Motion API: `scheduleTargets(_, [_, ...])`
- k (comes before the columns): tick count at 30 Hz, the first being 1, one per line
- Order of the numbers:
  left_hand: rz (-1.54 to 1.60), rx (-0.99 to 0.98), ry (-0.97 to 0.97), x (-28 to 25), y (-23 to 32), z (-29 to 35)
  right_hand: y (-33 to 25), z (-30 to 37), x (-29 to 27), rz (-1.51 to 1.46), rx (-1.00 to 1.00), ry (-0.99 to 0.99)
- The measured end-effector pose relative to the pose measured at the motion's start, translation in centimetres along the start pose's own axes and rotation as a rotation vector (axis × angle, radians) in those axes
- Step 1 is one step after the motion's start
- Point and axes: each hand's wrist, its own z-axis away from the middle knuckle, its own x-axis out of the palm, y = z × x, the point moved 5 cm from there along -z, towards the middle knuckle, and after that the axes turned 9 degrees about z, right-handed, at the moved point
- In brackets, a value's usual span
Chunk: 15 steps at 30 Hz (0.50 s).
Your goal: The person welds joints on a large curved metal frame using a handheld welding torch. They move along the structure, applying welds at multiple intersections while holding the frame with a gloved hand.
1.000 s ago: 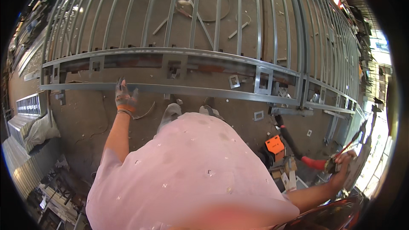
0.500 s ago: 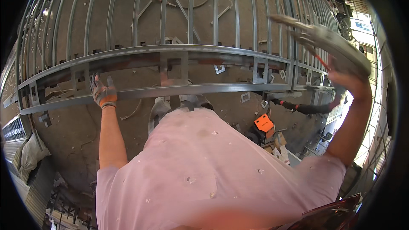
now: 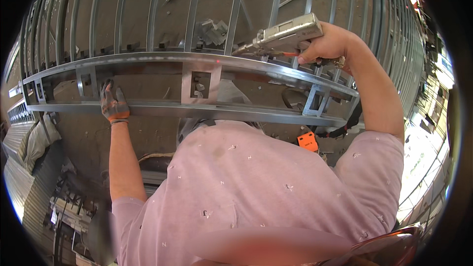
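My left hand (image 3: 114, 103), in a grey and orange glove, lies on the near rail (image 3: 236, 113) of a metal railing, its fingers stretched out over it. My bare right hand (image 3: 329, 47) is wrapped round a grey laser welding gun (image 3: 291, 30). The gun's narrow nozzle points left and down, close to the far rail (image 3: 157, 56); I cannot tell whether it touches. On that rail, left of the nozzle, shows a small red light dot. Between the two rails stand flat rectangular plates (image 3: 215, 84) with cut-out openings.
Long upright bars (image 3: 191, 15) run away from the far rail across the floor. An orange box (image 3: 308, 141) sits at lower right, by a dark hose (image 3: 340, 130). A pale sack (image 3: 42, 140) leans by corrugated sheets at the left. Scraps lie beneath the bars.
My right hand has brought the welding gun from the far right inward to the far rail. The view has shifted. My left hand remains at the near rail.
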Motion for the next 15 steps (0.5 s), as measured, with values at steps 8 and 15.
scheduleTargets(8, [0.021, -0.020, -0.017, 0.1, 0.5, -0.1, 1.3, -6.3, -0.4, 0.010, -0.009, -0.119])
scheduleTargets(15, [0.063, -0.051, -0.046, -0.2, 0.6, 0.1, 2.4, -8.2, 0.0, -0.042, -0.124, -0.188])
